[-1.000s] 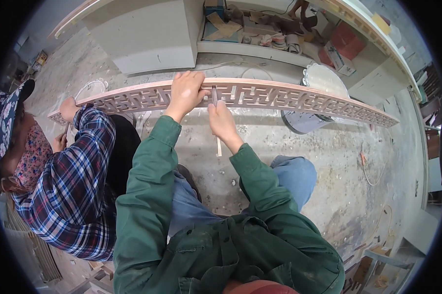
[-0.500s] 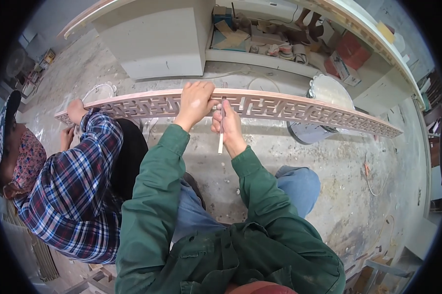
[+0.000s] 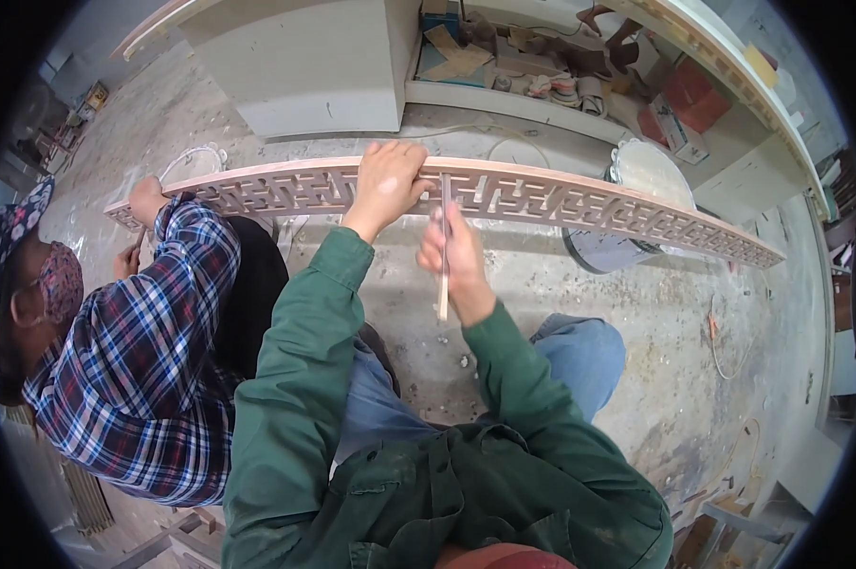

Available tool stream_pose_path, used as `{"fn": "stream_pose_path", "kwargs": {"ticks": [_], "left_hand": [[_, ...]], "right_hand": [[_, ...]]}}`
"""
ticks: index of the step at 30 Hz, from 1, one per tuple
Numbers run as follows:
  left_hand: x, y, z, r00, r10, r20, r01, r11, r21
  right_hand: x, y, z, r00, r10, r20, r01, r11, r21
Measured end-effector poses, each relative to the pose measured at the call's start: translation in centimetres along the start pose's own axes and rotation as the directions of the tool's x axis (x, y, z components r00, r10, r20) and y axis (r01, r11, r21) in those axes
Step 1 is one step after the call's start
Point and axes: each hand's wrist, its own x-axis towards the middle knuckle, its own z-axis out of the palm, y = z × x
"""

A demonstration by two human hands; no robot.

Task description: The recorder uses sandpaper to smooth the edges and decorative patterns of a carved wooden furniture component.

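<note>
A long, narrow wooden fretwork panel (image 3: 532,204) with a cut-out lattice pattern stands on edge across the view. My left hand (image 3: 387,187) grips its upper edge near the middle, fingers over the far side. My right hand (image 3: 458,254) is just on the near side of the panel, closed round a thin flat stick (image 3: 444,275). The stick is pale at its near end and darker toward the panel, and its far end reaches the lattice beside my left hand. Whether that end passes into an opening is hard to make out.
At left, a co-worker in a plaid shirt (image 3: 153,351) has one hand (image 3: 148,201) on the panel's left end. A round bucket (image 3: 603,248) stands under its right part. Beyond are a white cabinet (image 3: 304,76) and a shelf of clutter (image 3: 504,100). An orange-ended cord (image 3: 713,332) lies on the floor.
My right hand has drawn back toward me and slightly right, bringing the stick along. My left hand stays on the panel's upper edge. The co-worker's head has turned.
</note>
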Motion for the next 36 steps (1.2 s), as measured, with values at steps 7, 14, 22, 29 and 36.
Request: {"fn": "stream_pose_path", "kwargs": {"ticks": [7,14,22,29,36], "left_hand": [[0.0,0.5,-0.1,0.999,-0.013,0.030,0.013,1.000,0.002],[-0.8,0.9,-0.3,1.000,-0.015,0.021,0.015,1.000,-0.003],[-0.4,0.5,0.0,1.000,-0.014,0.001,0.014,1.000,0.016],[-0.4,0.9,-0.4,1.000,-0.023,0.020,0.022,0.999,0.039],[-0.8,1.1,-0.6,0.999,-0.038,0.031,0.036,0.997,0.066]], "right_hand": [[2.9,-1.0,0.1,0.998,-0.018,0.061,0.011,0.994,0.110],[-1.5,1.2,-1.7,0.995,-0.046,0.090,0.042,0.998,0.048],[2.9,-1.0,-0.9,0.997,0.069,0.024,-0.070,0.995,0.075],[0.6,-0.8,-2.4,0.987,0.152,0.055,-0.151,0.988,-0.017],[-1.9,0.1,0.2,0.995,0.044,-0.089,-0.067,0.958,-0.279]]}}
